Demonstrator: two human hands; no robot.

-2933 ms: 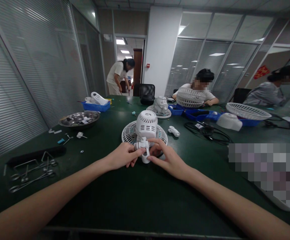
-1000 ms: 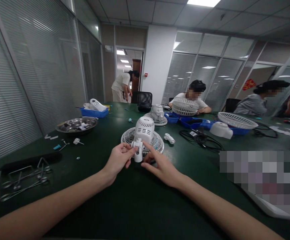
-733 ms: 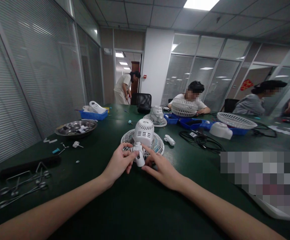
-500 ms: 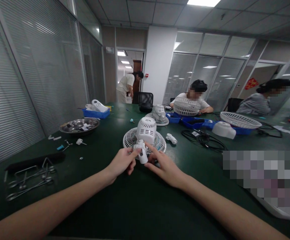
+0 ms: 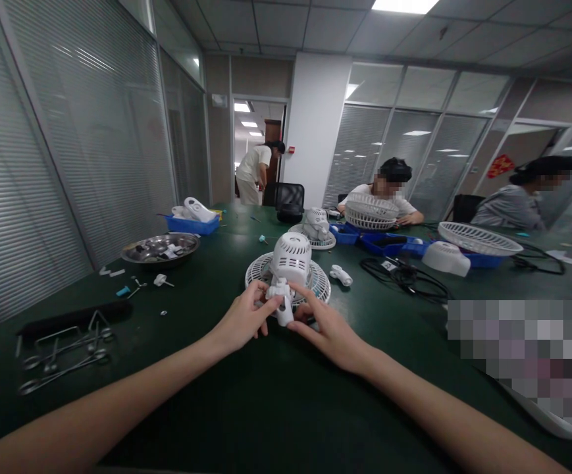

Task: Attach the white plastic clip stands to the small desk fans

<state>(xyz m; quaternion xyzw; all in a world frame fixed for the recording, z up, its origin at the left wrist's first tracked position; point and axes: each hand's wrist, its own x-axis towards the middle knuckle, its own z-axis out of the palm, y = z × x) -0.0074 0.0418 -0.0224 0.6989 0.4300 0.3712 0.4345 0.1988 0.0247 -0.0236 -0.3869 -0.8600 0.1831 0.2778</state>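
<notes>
A white fan motor housing point(image 5: 292, 255) stands on a round white grille point(image 5: 256, 271) on the green table. From its near side a white joint piece point(image 5: 284, 313) sticks out towards me. My left hand point(image 5: 246, 315) grips this piece from the left, thumb across it. My right hand point(image 5: 326, 329) is at its right side, index finger touching the top and thumb near the lower end. Just right of the grille lies a small white part point(image 5: 340, 275).
Metal bowl point(image 5: 161, 251) with small parts and blue bin point(image 5: 193, 224) at left; wire stand point(image 5: 63, 352) nearer. Black cables point(image 5: 404, 279), a white cover point(image 5: 446, 258) and a grille point(image 5: 480, 238) lie right. Another fan unit point(image 5: 316, 227) stands behind. Two people sit across; one stands at the doorway.
The view has shifted slightly. My left fingers have moved a little around the joint piece, while my right hand stays nearly in place. The person at the doorway has shifted a bit.
</notes>
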